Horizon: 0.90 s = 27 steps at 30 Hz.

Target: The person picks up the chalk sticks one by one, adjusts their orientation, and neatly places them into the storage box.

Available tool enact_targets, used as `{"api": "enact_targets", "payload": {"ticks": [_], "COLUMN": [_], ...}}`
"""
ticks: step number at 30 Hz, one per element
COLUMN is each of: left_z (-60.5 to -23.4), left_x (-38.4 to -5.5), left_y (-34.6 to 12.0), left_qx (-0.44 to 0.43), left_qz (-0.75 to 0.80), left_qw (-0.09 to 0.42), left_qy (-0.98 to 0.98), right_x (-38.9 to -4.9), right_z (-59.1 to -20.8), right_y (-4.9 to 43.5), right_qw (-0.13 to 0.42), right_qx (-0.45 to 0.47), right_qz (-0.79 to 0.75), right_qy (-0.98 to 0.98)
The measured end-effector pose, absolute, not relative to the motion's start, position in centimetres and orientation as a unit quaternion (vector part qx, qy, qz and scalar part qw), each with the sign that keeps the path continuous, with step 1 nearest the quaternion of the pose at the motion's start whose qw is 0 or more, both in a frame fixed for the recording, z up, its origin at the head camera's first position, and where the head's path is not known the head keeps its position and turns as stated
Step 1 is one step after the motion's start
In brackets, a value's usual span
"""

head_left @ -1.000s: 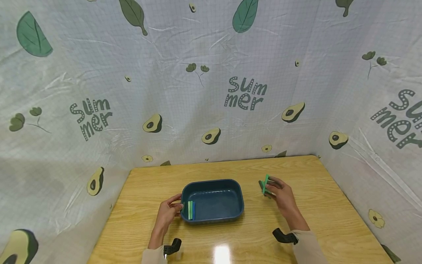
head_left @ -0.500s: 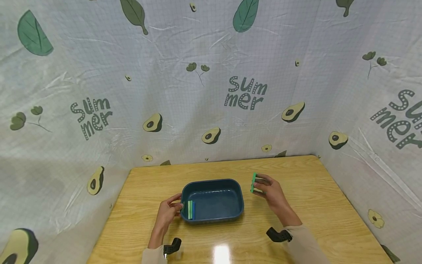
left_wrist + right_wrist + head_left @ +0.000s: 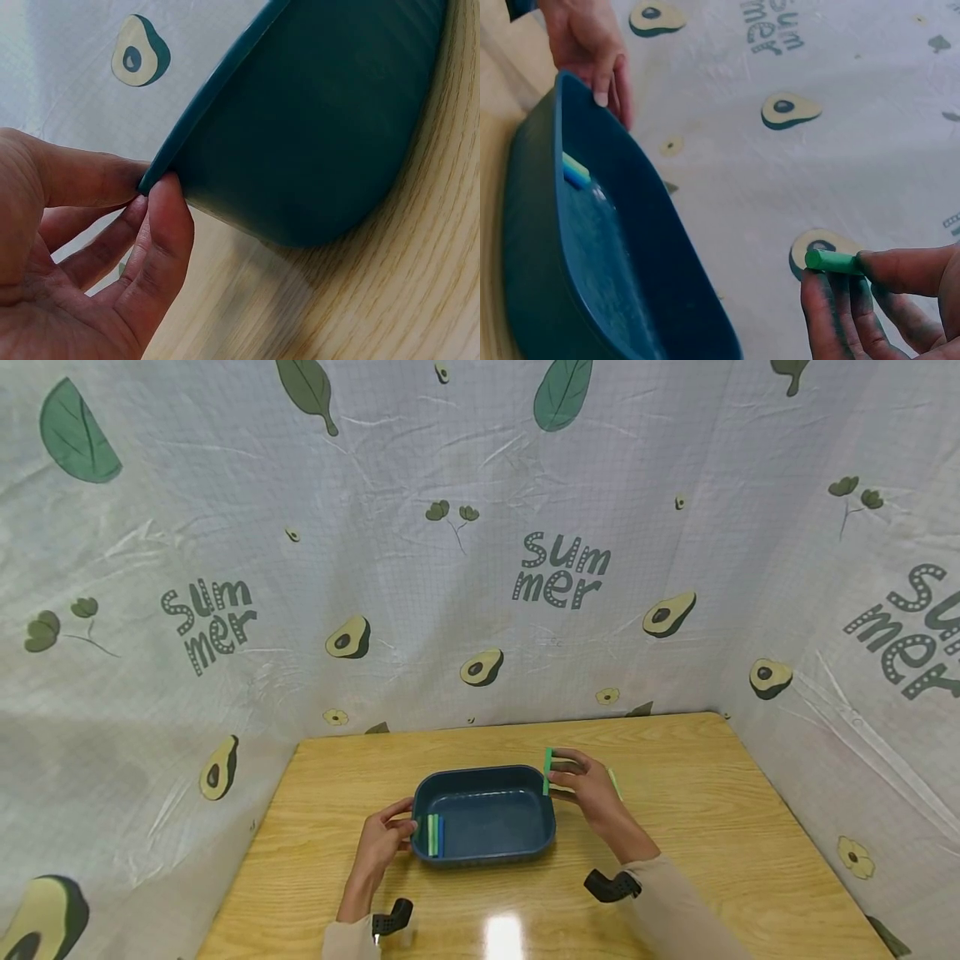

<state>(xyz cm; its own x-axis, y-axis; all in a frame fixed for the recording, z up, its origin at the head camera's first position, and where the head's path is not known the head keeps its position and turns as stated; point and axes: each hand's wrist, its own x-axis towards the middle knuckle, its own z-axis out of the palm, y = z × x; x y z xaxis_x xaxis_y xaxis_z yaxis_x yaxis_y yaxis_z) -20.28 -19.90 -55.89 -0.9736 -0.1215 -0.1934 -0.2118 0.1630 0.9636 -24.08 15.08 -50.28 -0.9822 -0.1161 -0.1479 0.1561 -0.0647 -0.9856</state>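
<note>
My left hand (image 3: 381, 842) pinches the rim of a dark blue plastic tub (image 3: 480, 862) at its left end, thumb on one side and fingers on the other in the left wrist view. My right hand (image 3: 596, 793) holds a green chalk stick (image 3: 547, 772) between thumb and fingertips, level with the tub's right rim and raised above it in the right wrist view. Green dust coats those fingers (image 3: 841, 315). Inside the tub, against its left wall, several chalk sticks (image 3: 435, 837) in pale green, green and blue lie side by side.
A pale yellow-green stick (image 3: 615, 783) lies on the wooden table (image 3: 720, 827), partly hidden behind my right hand. A white patterned curtain (image 3: 420, 593) hangs around the table's back and sides. Each wrist wears a black camera mount (image 3: 612, 887).
My right hand has lifted the green chalk stick off the table's right side and carried it left to the tub's right rim. The left hand stays on the rim.
</note>
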Motion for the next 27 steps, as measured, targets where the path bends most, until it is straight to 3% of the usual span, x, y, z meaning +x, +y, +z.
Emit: {"api": "enact_targets", "payload": {"ticks": [14,27], "left_z": [-55.7,-55.8], "left_x": [-20.4,-20.4], "left_y": [-19.7,-19.9], "left_qx": [-0.111,-0.116], "left_qz": [0.638,0.636], "left_qw": [0.036,0.033], "left_qy": [0.761,0.762], "right_x": [-24.3,-24.0], "right_z": [-51.0,-52.3], "right_y": [10.8,7.0], "right_qw": [0.122,0.196], "right_qx": [0.008,-0.023], "right_qz": [-0.716,-0.702], "right_qy": [0.687,0.684]}}
